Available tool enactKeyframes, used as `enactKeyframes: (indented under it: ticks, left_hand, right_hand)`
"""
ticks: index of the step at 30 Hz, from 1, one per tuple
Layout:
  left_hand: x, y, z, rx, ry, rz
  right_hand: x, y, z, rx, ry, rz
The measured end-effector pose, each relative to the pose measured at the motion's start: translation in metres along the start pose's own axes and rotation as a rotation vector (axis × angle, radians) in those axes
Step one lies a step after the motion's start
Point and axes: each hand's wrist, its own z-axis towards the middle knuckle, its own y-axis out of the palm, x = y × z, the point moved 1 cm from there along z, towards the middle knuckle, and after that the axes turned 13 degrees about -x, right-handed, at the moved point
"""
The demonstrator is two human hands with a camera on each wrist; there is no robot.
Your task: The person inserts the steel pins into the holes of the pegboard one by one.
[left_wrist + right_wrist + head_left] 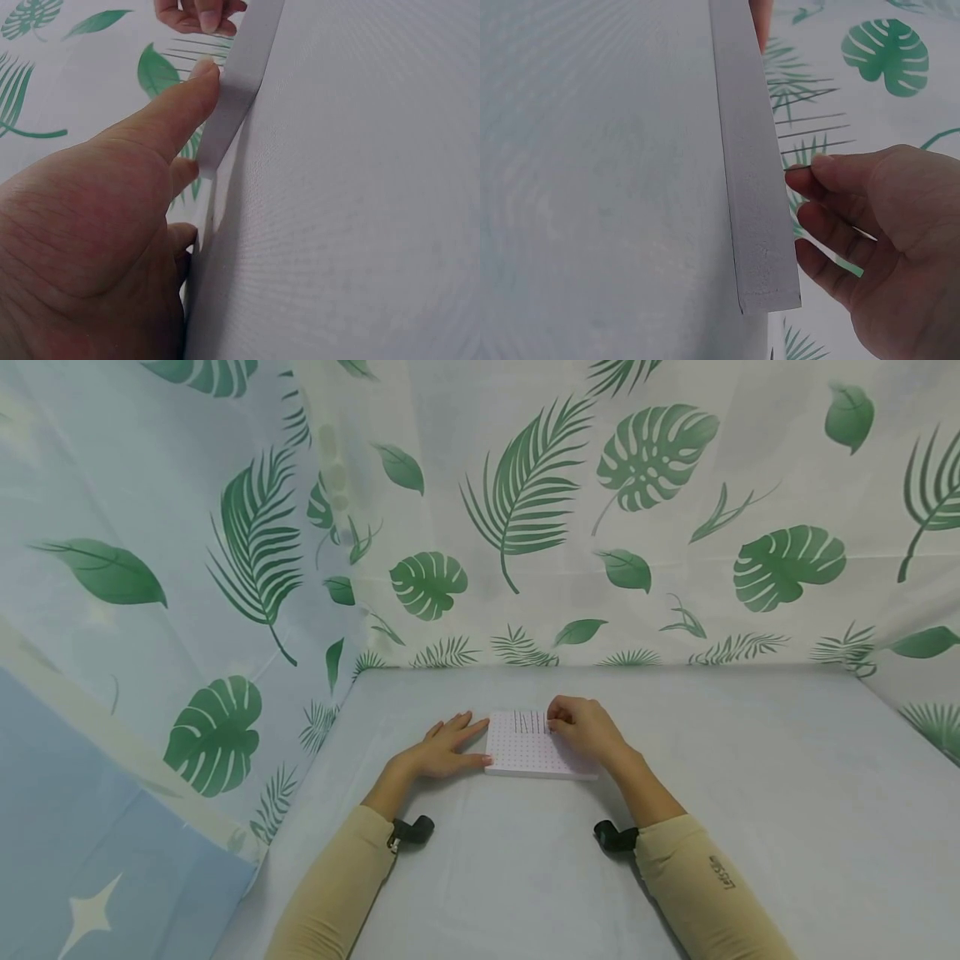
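Your right hand (588, 727) pinches thin pin (798, 169): looks feather-light, maybe bendy, grab near top. Your left hand (442, 753), fingers spread, touches stiff-looking board (536, 758), best held by edges.

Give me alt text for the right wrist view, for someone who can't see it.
A right hand pinches a thin dark pin at a white board seen edge-on. A row of similar pins sticks out from the board, with leaf-print cloth behind.
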Motion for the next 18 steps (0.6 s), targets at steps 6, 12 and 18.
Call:
enactKeyframes:
  ticks: [6, 12, 18]
  left_hand:
    - [-0.0002, 0.0006, 0.0009, 0.001, -0.002, 0.008]
    - [-0.0004, 0.0006, 0.0005, -0.001, 0.001, 0.004]
    - [-0.0006, 0.0008, 0.0005, 0.001, -0.006, 0.010]
  right_hand:
    - [-0.0013, -0.0006, 0.0000, -0.007, 0.026, -0.021]
    - [-0.0014, -0.0011, -0.0003, -0.014, 0.032, -0.016]
    - [-0.0025, -0.0019, -0.0014, -0.017, 0.044, -0.013]
